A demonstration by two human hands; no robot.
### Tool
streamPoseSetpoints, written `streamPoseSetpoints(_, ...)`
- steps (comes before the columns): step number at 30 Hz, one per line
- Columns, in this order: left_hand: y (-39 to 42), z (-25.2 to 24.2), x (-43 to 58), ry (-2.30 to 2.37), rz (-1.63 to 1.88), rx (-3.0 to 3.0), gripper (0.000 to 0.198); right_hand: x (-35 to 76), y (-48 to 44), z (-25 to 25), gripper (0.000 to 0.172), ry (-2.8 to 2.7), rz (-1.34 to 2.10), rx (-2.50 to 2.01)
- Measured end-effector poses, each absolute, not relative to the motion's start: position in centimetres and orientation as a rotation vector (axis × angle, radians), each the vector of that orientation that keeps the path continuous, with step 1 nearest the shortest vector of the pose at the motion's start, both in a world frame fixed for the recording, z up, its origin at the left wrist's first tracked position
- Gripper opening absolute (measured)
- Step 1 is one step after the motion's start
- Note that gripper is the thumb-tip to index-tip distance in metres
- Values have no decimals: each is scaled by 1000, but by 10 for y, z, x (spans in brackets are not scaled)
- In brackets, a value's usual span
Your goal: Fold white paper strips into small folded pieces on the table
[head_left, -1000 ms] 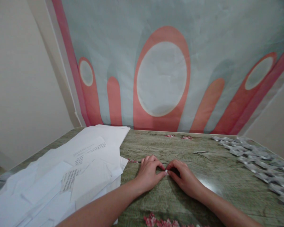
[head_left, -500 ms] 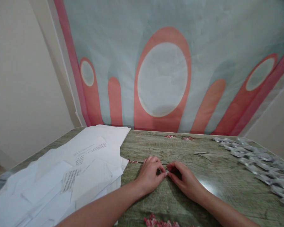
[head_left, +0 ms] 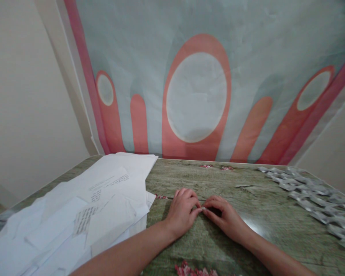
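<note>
Close together over the middle of the table, my left hand [head_left: 183,211] and my right hand [head_left: 224,215] meet at the fingertips. Thumb and index finger of each hand are pinched on a small whitish piece [head_left: 203,208], which shows only as a tiny bit between them. Its kind is too small and too covered to make out. Left of my left hand lies a spread pile of white paper sheets [head_left: 109,203], some with printed lines.
The table [head_left: 186,176] has a wood-grain top with pink flower prints. At its right edge lie rows of pale grey, folded, linked strips [head_left: 313,195]. A grey sheet with red shapes [head_left: 247,46] rises behind the table's far edge.
My fingertips stay together on the small piece. The fingers of my left hand have closed in slightly, narrowing the gap above the thumb. The papers and linked strips lie as before.
</note>
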State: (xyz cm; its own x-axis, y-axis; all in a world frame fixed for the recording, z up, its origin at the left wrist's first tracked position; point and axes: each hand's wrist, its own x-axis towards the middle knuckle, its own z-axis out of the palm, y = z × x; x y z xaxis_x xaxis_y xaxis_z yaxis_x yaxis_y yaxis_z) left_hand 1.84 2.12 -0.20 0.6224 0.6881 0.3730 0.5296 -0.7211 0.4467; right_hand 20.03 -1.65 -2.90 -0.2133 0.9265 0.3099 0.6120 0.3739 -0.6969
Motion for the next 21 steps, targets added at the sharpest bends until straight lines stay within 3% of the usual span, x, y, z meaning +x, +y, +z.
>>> streamPoseSetpoints(21,19,-3,20,987,641,2651,8,198,-19,-25,21,-1965,418,-1308)
